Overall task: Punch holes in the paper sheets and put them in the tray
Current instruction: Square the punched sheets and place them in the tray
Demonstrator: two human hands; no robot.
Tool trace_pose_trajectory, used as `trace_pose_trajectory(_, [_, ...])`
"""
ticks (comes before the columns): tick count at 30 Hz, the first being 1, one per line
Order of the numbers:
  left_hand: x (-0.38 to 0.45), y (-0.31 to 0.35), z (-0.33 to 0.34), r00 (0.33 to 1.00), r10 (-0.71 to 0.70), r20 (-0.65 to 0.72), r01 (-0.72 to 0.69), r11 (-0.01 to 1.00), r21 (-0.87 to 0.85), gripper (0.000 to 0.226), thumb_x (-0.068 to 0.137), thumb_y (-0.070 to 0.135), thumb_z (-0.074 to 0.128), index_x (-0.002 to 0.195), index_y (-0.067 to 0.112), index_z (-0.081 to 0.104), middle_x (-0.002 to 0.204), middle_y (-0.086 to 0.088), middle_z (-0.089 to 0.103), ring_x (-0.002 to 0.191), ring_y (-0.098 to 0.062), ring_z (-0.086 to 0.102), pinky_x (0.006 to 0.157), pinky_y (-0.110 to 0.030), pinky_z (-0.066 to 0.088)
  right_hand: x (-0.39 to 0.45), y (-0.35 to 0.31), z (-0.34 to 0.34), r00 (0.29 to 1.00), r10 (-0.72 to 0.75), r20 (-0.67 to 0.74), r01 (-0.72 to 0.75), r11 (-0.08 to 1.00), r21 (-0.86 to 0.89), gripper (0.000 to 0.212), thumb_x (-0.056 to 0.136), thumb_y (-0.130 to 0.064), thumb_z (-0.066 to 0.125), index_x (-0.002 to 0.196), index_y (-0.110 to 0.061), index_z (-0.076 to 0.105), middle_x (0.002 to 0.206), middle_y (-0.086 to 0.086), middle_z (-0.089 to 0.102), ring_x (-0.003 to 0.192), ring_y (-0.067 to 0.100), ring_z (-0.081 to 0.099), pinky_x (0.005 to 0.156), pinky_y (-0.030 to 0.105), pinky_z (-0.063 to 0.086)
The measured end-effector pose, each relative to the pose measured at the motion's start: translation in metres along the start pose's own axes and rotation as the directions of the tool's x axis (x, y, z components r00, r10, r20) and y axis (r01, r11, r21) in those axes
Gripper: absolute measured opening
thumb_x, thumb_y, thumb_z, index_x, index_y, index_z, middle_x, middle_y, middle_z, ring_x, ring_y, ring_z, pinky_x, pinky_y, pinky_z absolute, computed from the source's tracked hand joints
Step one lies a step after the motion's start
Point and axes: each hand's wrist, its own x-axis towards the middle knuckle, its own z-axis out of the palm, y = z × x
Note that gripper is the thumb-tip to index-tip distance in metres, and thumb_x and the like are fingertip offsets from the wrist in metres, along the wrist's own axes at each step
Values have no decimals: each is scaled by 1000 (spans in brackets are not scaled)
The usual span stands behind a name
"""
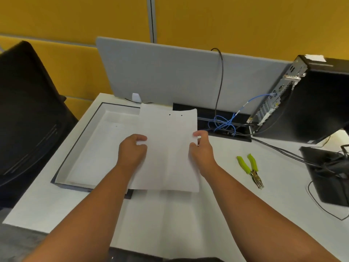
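I hold a white paper sheet in the air with both hands, over the right edge of the tray. Two small punched holes show near its far edge. My left hand pinches the sheet's left edge and my right hand pinches its right edge. The tray is a shallow white box with a dark rim, lying at the left of the desk with paper inside it. The hole punch, pliers-shaped with green handles, lies on the desk to the right of my right hand.
A grey divider panel stands behind the desk. A cable slot with blue and black cables lies beyond the sheet. A black computer case and a black stand are at the right. A black chair sits at the left.
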Motion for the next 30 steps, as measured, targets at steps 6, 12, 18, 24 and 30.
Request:
trace_pose_trajectory(6, [28,-29,-48,995,3,-98,24,961,276,44,78,-9,59,117,9,65,126,-13,56,106,-28,58,88,-27,45,0,-19,59,983,-35,180,52,994,-93,28,98,-9,45,119,-18,62,121,-4,58,97,7,51,65,4,36])
trace_pose_trajectory(12, [41,-60,-80,983,-7,-186,81,914,397,53,79,-8,55,129,10,59,129,-13,57,97,-32,63,78,-34,51,0,-31,114,899,-86,429,223,933,-282,49,100,-16,48,148,-14,37,146,7,42,125,21,47,104,22,34])
trace_pose_trajectory(18, [54,-95,-92,987,-8,-163,91,854,513,59,81,-12,55,136,8,52,145,-10,40,115,-31,56,94,-39,48,13,-22,154,834,-175,523,522,556,-647,50,97,-27,44,146,-18,35,136,8,48,125,30,37,98,39,30])
trace_pose_trajectory(24, [65,-124,-97,991,-5,-137,84,814,575,59,80,-13,57,135,5,51,145,-10,38,117,-31,55,99,-38,46,12,-9,177,773,-295,561,633,301,-713,35,91,-28,51,123,-15,53,119,4,54,121,28,35,109,51,12])
trace_pose_trajectory(30, [69,-141,-95,991,-2,-130,83,780,620,56,80,-12,58,134,4,52,143,-13,40,112,-34,58,98,-40,47,11,-2,191,777,-269,568,626,248,-739,33,83,-24,60,113,-14,58,110,3,56,119,28,36,111,61,-10])
